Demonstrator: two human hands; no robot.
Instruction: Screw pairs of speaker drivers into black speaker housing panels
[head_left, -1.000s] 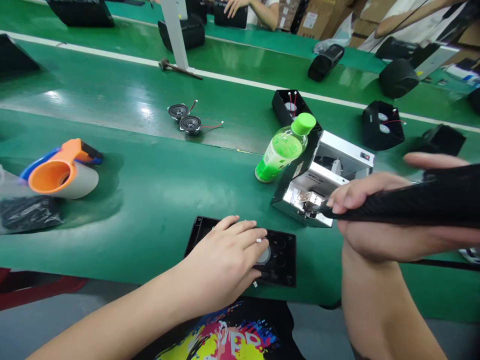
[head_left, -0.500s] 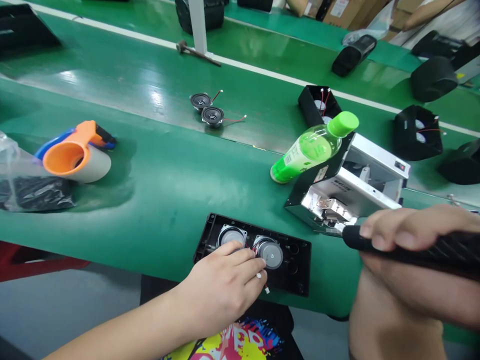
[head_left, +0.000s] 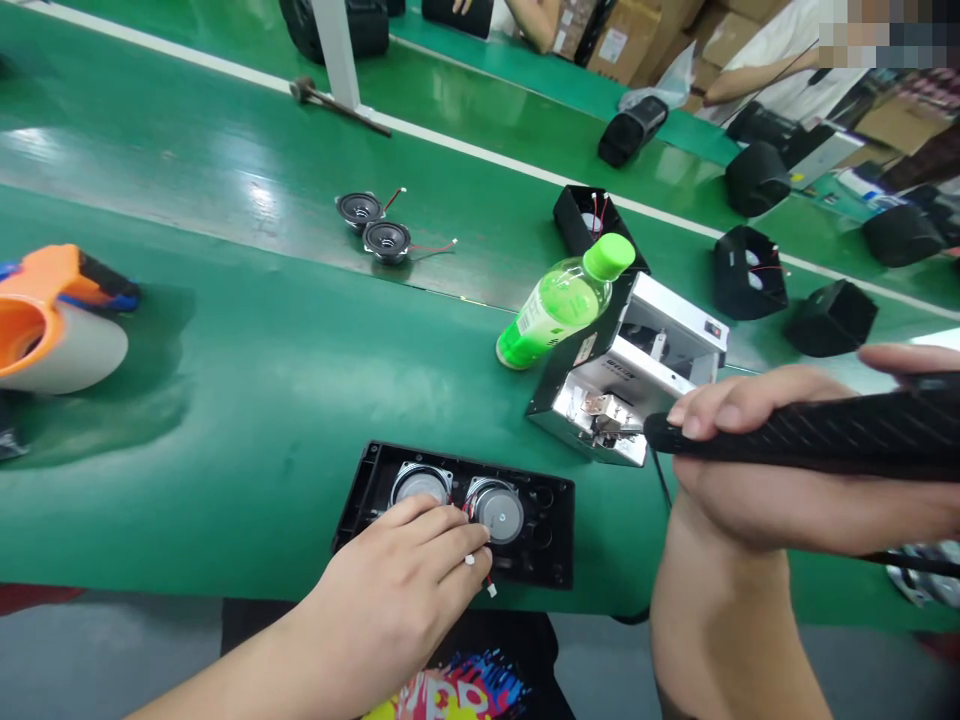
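Note:
My left hand [head_left: 397,570] lies over the lower edge of two round metal speakers [head_left: 420,485] seated in a black plastic panel [head_left: 547,520]. Red wires and small white connectors [head_left: 480,575] trail from under its fingertips. My right hand [head_left: 757,470] is shut around a black textured tool handle [head_left: 810,435], whose tip points left toward an open silver metal box [head_left: 637,350]. The tool's tip is not clearly visible. A green-capped plastic bottle [head_left: 559,305] lies tilted against the box.
Two loose speakers with red wires [head_left: 373,225] lie on the green bench mat [head_left: 225,520]. An orange-and-white tape dispenser [head_left: 52,330] sits at far left. Several black speaker housings [head_left: 750,272] stand on the far right. A co-worker's arm [head_left: 525,20] shows at the top.
My left hand has slid back toward me, uncovering both speakers in the panel. The tool in my right hand has swung nearer the silver box, and the whole view has shifted.

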